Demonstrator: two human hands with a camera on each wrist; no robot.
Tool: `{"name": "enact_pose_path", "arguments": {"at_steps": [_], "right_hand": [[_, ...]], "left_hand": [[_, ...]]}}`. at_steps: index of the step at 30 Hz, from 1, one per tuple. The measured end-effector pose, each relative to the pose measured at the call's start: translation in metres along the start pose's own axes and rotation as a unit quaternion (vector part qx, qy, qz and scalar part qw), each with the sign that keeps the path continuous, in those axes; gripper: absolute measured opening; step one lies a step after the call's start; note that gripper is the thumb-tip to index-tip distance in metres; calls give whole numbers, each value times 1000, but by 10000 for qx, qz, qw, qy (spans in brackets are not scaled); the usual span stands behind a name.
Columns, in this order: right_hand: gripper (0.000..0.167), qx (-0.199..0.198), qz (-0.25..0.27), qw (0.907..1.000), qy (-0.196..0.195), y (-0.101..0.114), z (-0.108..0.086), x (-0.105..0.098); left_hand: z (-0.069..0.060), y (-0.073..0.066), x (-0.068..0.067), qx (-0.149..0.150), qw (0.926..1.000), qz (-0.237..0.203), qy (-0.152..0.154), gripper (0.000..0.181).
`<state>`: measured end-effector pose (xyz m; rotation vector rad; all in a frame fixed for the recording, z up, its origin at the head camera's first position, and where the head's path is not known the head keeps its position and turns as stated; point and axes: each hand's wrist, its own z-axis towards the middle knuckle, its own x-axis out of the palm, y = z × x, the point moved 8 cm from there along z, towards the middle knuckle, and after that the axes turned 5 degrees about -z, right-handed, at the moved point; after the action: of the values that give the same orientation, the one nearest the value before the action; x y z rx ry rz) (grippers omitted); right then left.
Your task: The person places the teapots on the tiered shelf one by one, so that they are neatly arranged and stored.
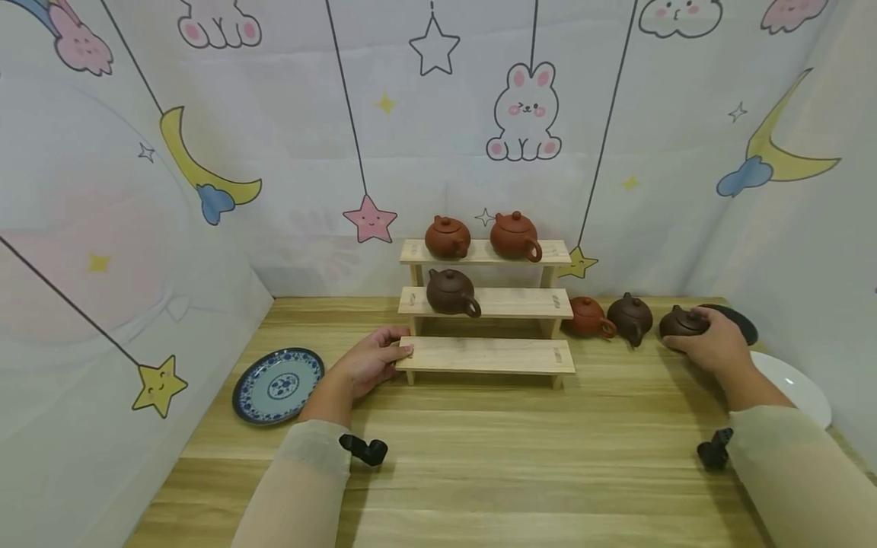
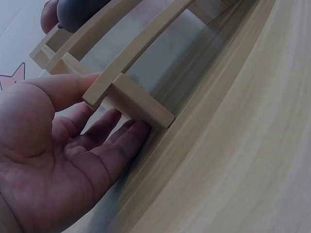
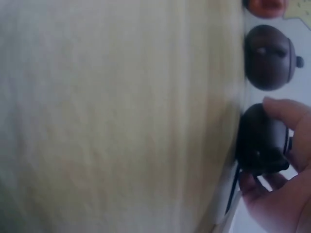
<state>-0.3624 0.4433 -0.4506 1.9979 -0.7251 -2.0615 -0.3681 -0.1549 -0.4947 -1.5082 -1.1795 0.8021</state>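
At the left end of a three-step wooden display stand (image 1: 486,356), my left hand (image 1: 370,361) grips the lowest step; in the left wrist view the thumb lies on the step's edge with the fingers below, beside the leg (image 2: 141,102). Over on the right, my right hand (image 1: 722,346) holds a dark brown teapot (image 1: 677,323), thumb on one side and fingers on the other. A second dark teapot (image 1: 630,317) and a reddish one (image 1: 585,317) stand between it and the stand. Two reddish teapots (image 1: 448,238) (image 1: 514,236) occupy the top step, and a dark one (image 1: 450,292) the middle step.
A blue-patterned plate (image 1: 281,387) lies left of the left forearm. Near the right forearm are a white plate (image 1: 795,388) and a black dish (image 1: 736,323). A patterned cloth (image 1: 438,122) hangs behind the wooden table (image 1: 521,472).
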Motion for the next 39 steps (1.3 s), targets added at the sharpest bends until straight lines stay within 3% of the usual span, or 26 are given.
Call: {"name": "enact_pose_path", "arguments": {"at_steps": [10,16,19,29,39], "right_hand": [[97,70,-5,9999,-83,0,-3,2],[99,187,430,9989,-82,9,-15,-9],[99,45,637,9977,-228,18,-26,-15],[95,-729,1089,9908,-336,87,-80,-14],[88,-1517,1877,9702,226,171,-112,8]], "left_hand": [[-1,0,0,5,10000,21,28,50],[0,-1,-1,5,10000,1,47,50],[0,-1,0,24,10000,19,83,51],[2,2,-1,-11,9999,38,115,51],[1,2,-1,13,10000,52,72,50]]}}
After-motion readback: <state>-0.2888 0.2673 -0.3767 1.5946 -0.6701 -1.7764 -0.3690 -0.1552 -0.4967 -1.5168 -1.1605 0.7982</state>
